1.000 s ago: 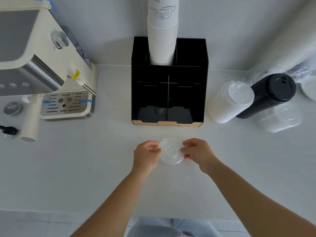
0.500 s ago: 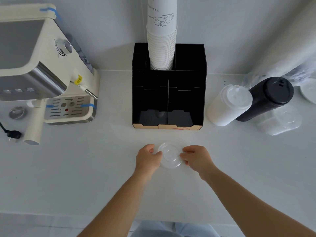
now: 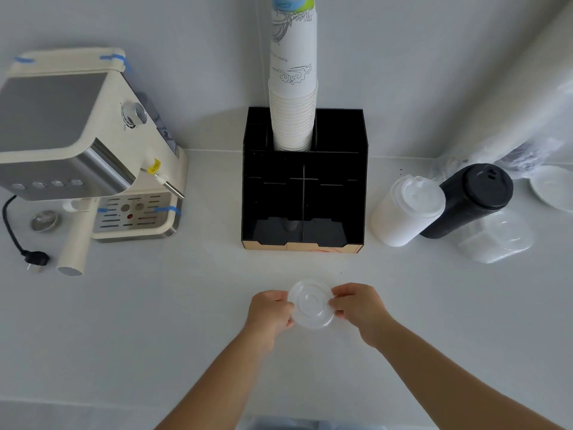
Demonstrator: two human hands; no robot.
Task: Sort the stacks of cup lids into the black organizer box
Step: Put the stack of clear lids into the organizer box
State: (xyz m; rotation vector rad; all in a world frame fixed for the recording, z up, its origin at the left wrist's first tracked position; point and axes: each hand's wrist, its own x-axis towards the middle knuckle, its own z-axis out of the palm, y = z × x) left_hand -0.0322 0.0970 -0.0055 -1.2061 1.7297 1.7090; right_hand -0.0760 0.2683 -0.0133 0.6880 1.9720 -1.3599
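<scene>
A small stack of clear lids (image 3: 311, 304) sits low over the white counter, in front of the black organizer box (image 3: 362, 193). My left hand (image 3: 271, 311) grips its left edge and my right hand (image 3: 359, 308) grips its right edge, fingers curled round the rim. To the right of the box lie a stack of white lids (image 3: 406, 211), a stack of black lids (image 3: 471, 200) and a stack of clear lids (image 3: 496, 240), all on their sides. The box's front compartments look dark and hold no lids that I can see.
A tall stack of paper cups (image 3: 293, 88) stands in the box's back section. A cream espresso machine (image 3: 80, 144) with its portafilter (image 3: 74, 240) and a plug (image 3: 35, 259) fills the left. Plastic wrapping (image 3: 527, 150) and a white plate (image 3: 552, 187) lie at the far right.
The hands and the clear lids sit lower in view and farther from the box. Both hands keep their hold on the lids.
</scene>
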